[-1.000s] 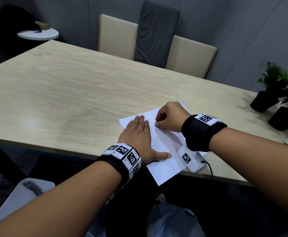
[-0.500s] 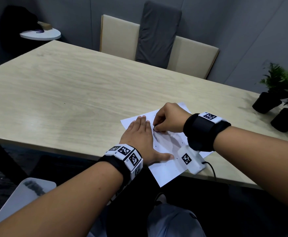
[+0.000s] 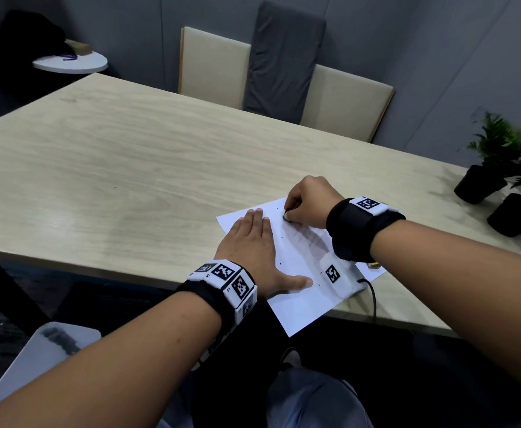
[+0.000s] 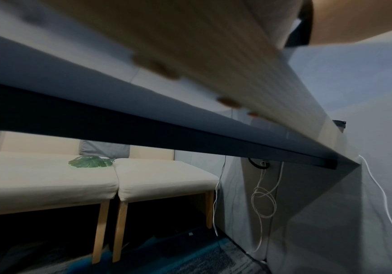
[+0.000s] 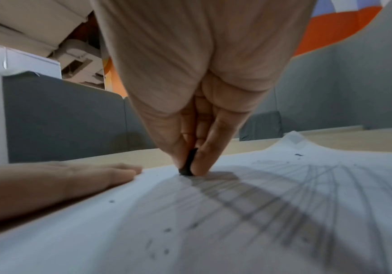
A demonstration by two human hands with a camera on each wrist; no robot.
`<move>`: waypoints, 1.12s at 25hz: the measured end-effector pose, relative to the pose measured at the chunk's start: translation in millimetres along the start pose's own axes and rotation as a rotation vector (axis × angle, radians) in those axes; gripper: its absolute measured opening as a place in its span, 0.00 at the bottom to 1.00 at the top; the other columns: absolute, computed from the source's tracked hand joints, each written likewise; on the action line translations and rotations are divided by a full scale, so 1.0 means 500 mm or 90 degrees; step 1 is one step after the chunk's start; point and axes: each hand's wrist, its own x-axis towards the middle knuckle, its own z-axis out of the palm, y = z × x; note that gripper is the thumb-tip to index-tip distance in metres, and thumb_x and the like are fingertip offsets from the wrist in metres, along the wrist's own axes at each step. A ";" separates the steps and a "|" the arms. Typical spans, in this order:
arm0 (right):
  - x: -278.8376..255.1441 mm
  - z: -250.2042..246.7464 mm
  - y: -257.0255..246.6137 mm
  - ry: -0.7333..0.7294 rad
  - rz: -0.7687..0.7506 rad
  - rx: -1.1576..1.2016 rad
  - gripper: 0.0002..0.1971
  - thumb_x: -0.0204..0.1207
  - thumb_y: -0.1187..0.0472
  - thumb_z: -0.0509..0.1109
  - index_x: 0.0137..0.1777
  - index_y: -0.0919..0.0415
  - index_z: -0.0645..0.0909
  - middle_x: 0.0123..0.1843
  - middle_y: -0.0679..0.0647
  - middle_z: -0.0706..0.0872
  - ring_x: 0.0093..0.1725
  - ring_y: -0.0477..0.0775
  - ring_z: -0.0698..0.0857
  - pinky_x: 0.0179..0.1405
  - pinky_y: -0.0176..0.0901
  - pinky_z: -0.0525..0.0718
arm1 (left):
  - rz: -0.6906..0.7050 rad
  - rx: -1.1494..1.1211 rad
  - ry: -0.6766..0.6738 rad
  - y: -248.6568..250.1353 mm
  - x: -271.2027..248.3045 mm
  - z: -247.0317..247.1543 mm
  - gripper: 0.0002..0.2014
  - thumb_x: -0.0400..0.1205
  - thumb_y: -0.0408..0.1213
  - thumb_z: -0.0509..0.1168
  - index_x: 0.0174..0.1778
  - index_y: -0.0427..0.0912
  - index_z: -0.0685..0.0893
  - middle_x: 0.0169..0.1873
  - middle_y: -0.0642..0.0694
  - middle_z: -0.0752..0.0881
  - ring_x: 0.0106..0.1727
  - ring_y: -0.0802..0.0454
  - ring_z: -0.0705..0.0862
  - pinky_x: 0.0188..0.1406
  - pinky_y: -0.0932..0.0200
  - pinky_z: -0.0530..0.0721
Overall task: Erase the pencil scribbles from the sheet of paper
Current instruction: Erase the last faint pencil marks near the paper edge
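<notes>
A white sheet of paper [image 3: 299,301] lies at the table's near edge, one corner hanging over it. Grey pencil scribbles [image 3: 307,237] cross its middle, seen close in the right wrist view as slanted strokes [image 5: 260,196]. My left hand [image 3: 253,248] lies flat on the sheet's left side, fingers straight, thumb spread. My right hand [image 3: 307,205] pinches a small black eraser [image 5: 189,163] between thumb and fingers, its tip pressed on the paper at the scribbles' far end. Dark eraser crumbs [image 5: 166,229] dot the sheet. The left wrist view shows only the table's underside.
The wooden table [image 3: 129,168] stretches away to the left and back. Two potted plants [image 3: 500,168] stand at the right edge. A padded bench [image 3: 213,78] with a grey cushion stands behind the table. A black cable [image 3: 372,301] hangs off the near edge.
My right hand with the eraser has shifted slightly along the scribbles, away from the left fingertips. The left hand has stayed flat on the sheet.
</notes>
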 end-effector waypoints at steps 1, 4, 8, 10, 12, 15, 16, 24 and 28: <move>0.004 -0.001 0.002 0.014 0.012 -0.005 0.04 0.68 0.66 0.75 0.41 0.61 0.90 0.40 0.53 0.91 0.39 0.50 0.87 0.41 0.39 0.87 | 0.001 0.002 -0.003 0.001 0.000 0.000 0.68 0.64 0.85 0.51 0.85 0.34 0.38 0.86 0.39 0.37 0.86 0.47 0.33 0.84 0.50 0.36; -0.002 0.005 -0.016 -0.059 -0.037 0.015 0.03 0.66 0.67 0.76 0.39 0.61 0.90 0.36 0.53 0.91 0.36 0.49 0.89 0.36 0.34 0.86 | 0.004 -0.006 0.007 0.000 -0.001 0.000 0.69 0.63 0.85 0.51 0.86 0.35 0.39 0.86 0.40 0.38 0.86 0.47 0.34 0.84 0.50 0.36; 0.014 -0.008 -0.003 -0.029 -0.009 -0.015 0.03 0.67 0.66 0.76 0.39 0.60 0.90 0.36 0.52 0.91 0.36 0.49 0.89 0.40 0.38 0.87 | 0.006 -0.001 0.006 -0.001 -0.001 -0.001 0.68 0.64 0.85 0.51 0.86 0.36 0.38 0.86 0.39 0.37 0.86 0.46 0.34 0.83 0.50 0.36; 0.019 -0.015 0.011 0.013 0.042 -0.003 0.03 0.67 0.66 0.76 0.39 0.61 0.90 0.34 0.53 0.91 0.35 0.51 0.89 0.42 0.40 0.88 | 0.008 0.000 -0.002 0.000 -0.001 -0.001 0.67 0.64 0.84 0.51 0.86 0.38 0.38 0.85 0.39 0.36 0.85 0.46 0.33 0.84 0.49 0.36; 0.010 -0.009 0.007 -0.017 0.014 0.003 0.03 0.66 0.67 0.76 0.38 0.61 0.90 0.33 0.52 0.91 0.35 0.50 0.90 0.38 0.37 0.88 | 0.011 -0.006 -0.001 -0.002 0.001 0.001 0.66 0.64 0.84 0.52 0.86 0.40 0.38 0.85 0.39 0.35 0.85 0.46 0.33 0.84 0.49 0.36; -0.009 0.001 -0.008 -0.079 -0.038 -0.008 0.02 0.66 0.64 0.77 0.38 0.58 0.90 0.34 0.49 0.91 0.34 0.45 0.88 0.27 0.25 0.80 | 0.011 -0.010 0.010 -0.003 0.005 0.005 0.66 0.64 0.85 0.52 0.86 0.41 0.39 0.85 0.40 0.36 0.85 0.46 0.33 0.83 0.50 0.35; -0.005 0.000 -0.003 -0.067 -0.028 -0.007 0.02 0.66 0.64 0.77 0.39 0.59 0.90 0.34 0.50 0.91 0.34 0.46 0.88 0.26 0.25 0.79 | 0.009 -0.009 0.008 -0.003 0.004 0.006 0.66 0.64 0.85 0.52 0.86 0.41 0.38 0.85 0.40 0.36 0.85 0.46 0.33 0.83 0.50 0.35; -0.004 -0.003 0.005 -0.077 -0.017 -0.002 0.02 0.67 0.65 0.77 0.38 0.60 0.90 0.35 0.51 0.91 0.35 0.48 0.89 0.34 0.34 0.86 | 0.010 -0.012 0.012 -0.003 0.005 0.006 0.66 0.64 0.84 0.52 0.86 0.41 0.39 0.85 0.40 0.36 0.85 0.46 0.33 0.83 0.50 0.36; 0.008 -0.011 0.020 -0.005 0.019 -0.031 0.03 0.66 0.65 0.75 0.38 0.59 0.89 0.36 0.50 0.90 0.39 0.49 0.88 0.39 0.39 0.87 | 0.007 -0.005 0.004 -0.002 0.004 0.006 0.67 0.63 0.85 0.52 0.86 0.41 0.39 0.85 0.40 0.36 0.85 0.46 0.33 0.84 0.49 0.36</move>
